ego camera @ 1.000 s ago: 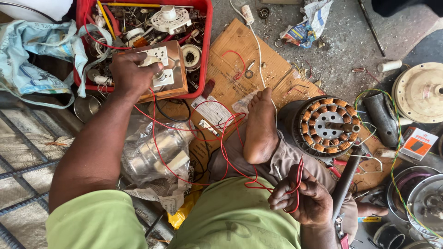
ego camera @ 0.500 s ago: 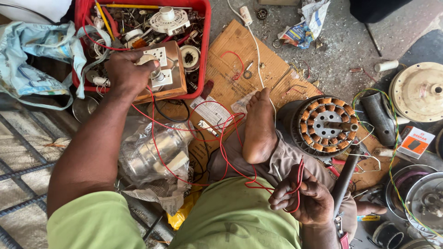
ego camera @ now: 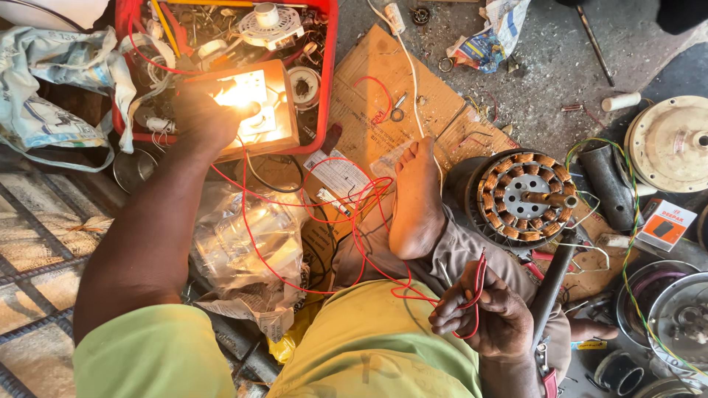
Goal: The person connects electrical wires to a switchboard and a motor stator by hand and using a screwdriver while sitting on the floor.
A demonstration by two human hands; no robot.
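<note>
My left hand [ego camera: 206, 118] presses on the switch plate of a wooden test board [ego camera: 276, 110] that lies across a red crate [ego camera: 328, 66]. A lamp on the board glows bright orange-white beside my fingers. My right hand [ego camera: 487, 317] is closed on the ends of thin red wires [ego camera: 346, 214], low at the right near my knee. The red wires loop over the cardboard from the board to that hand. A fan stator [ego camera: 527, 195] with copper windings lies just right of my bare foot [ego camera: 417, 199].
The red crate holds wires, a white fan part and small spares. Cardboard sheet [ego camera: 435, 110] under foot. A crumpled plastic bag [ego camera: 251, 243] sits by my left arm, a cloth bag [ego camera: 51, 81] far left. Round fan covers [ego camera: 667, 144], a black capacitor tube and a small box lie right.
The lamp on the test board has lit up; it was dark before. My left hand stays on the board's switch and my right hand still holds the red wires.
</note>
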